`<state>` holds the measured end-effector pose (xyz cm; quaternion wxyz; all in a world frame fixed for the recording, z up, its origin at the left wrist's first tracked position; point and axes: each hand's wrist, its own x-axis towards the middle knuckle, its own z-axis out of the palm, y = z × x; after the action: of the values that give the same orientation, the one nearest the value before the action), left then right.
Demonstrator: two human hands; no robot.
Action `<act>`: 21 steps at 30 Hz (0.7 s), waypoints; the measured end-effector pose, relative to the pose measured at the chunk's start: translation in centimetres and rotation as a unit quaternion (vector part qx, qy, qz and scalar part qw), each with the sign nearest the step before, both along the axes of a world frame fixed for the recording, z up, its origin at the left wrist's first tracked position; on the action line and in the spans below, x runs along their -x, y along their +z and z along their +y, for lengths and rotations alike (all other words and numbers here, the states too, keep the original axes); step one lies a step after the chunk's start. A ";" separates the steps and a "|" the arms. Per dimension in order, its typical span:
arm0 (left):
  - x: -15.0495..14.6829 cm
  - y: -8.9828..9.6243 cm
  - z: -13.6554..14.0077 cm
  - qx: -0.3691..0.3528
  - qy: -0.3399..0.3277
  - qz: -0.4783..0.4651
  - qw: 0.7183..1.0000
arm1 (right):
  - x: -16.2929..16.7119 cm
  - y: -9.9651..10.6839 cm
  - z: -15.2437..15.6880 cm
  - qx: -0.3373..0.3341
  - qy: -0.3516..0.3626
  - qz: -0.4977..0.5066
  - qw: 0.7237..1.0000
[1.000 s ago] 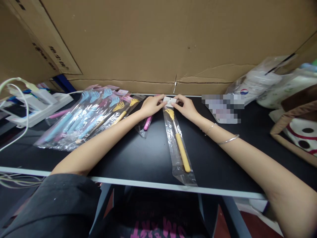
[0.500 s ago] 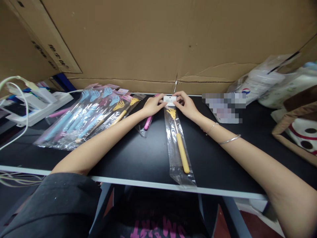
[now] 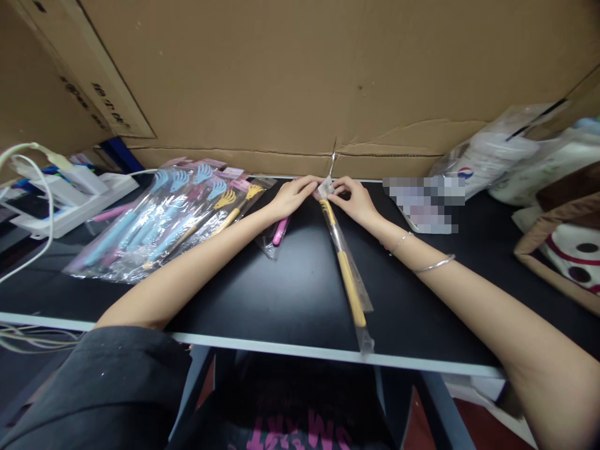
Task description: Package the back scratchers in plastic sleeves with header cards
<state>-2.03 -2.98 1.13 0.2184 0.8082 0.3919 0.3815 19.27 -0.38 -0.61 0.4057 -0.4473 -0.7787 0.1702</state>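
A yellow back scratcher (image 3: 349, 278) in a clear plastic sleeve lies on the black table with its handle toward me, turned partly edge-on. My left hand (image 3: 293, 197) is closed at the left side of the small white header card (image 3: 325, 186), fingers reaching over it. From the right, my right hand (image 3: 357, 201) pinches the same card end between thumb and fingers. A pink-handled back scratcher (image 3: 280, 231), also in plastic, lies partly hidden beneath my left hand.
Several bagged back scratchers (image 3: 182, 212), blue and yellow, are heaped at the left beside a white power strip (image 3: 70, 200). On the right are a bagged cup (image 3: 492, 156), a partly blurred flat item (image 3: 422, 206) and a brown-trimmed bag (image 3: 562, 250). Cardboard (image 3: 281, 81) walls the back.
The packaged yellow back scratcher has gone from lying flat, face up, to being rolled onto its edge. Its card has tilted, and my left fingers have stretched over it.
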 end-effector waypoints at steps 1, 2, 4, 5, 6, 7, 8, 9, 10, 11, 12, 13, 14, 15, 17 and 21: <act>0.0 0.0 0.0 -0.003 -0.009 0.000 1.000 | 0.0 0.0 0.0 0.002 0.000 -0.002 1.000; 0.1 0.0 0.0 -0.004 -0.014 0.002 1.000 | 0.0 0.0 -0.1 0.004 0.001 -0.003 1.000; 0.1 0.0 0.1 -0.004 -0.016 0.008 1.000 | 0.0 0.0 -0.3 0.002 0.001 -0.007 1.000; 0.0 0.0 0.0 -0.005 -0.017 0.014 1.000 | 0.1 0.1 -0.3 -0.003 -0.002 -0.011 1.000; -0.1 0.0 -0.1 -0.007 -0.019 0.025 0.999 | 0.1 0.1 -0.4 -0.008 -0.006 -0.020 1.000; -0.2 0.1 -0.2 -0.013 -0.021 0.042 0.999 | 0.1 0.2 -0.5 -0.013 -0.010 -0.032 0.999; -0.4 0.2 -0.5 -0.022 -0.019 0.062 0.998 | 0.1 0.2 -0.6 -0.015 -0.016 -0.046 0.999; -0.6 0.2 -0.7 -0.033 -0.012 0.085 0.996 | 0.2 0.3 -0.6 -0.016 -0.021 -0.059 0.998; -0.7 0.3 -1.0 -0.043 0.001 0.108 0.993 | 0.2 0.4 -0.7 -0.014 -0.025 -0.070 0.997; -0.9 0.4 -1.3 -0.049 0.018 0.127 0.990 | 0.2 0.5 -0.7 -0.011 -0.029 -0.076 0.997; -1.0 0.5 -1.5 -0.051 0.035 0.140 0.988 | 0.2 0.5 -0.7 -0.010 -0.032 -0.077 0.996; -1.0 0.6 -1.7 -0.047 0.048 0.148 0.987 | 0.2 0.5 -0.7 -0.010 -0.034 -0.077 0.996; -1.1 0.6 -1.8 -0.039 0.055 0.154 0.986 | 0.2 0.5 -0.7 -0.013 -0.034 -0.076 0.996; -1.1 0.6 -1.9 -0.031 0.058 0.157 0.985 | 0.2 0.5 -0.7 -0.015 -0.032 -0.076 0.997; -1.1 0.6 -1.9 -0.023 0.061 0.156 0.986 | 0.2 0.4 -0.6 -0.014 -0.025 -0.074 0.997; -0.8 0.3 -1.4 -0.026 0.066 0.139 0.988 | 0.1 0.0 -0.2 -0.003 -0.020 -0.061 0.998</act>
<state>-1.25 -4.34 1.47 0.1149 0.8313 0.4607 0.2890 19.21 -0.53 -0.59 0.3621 -0.4711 -0.7934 0.1317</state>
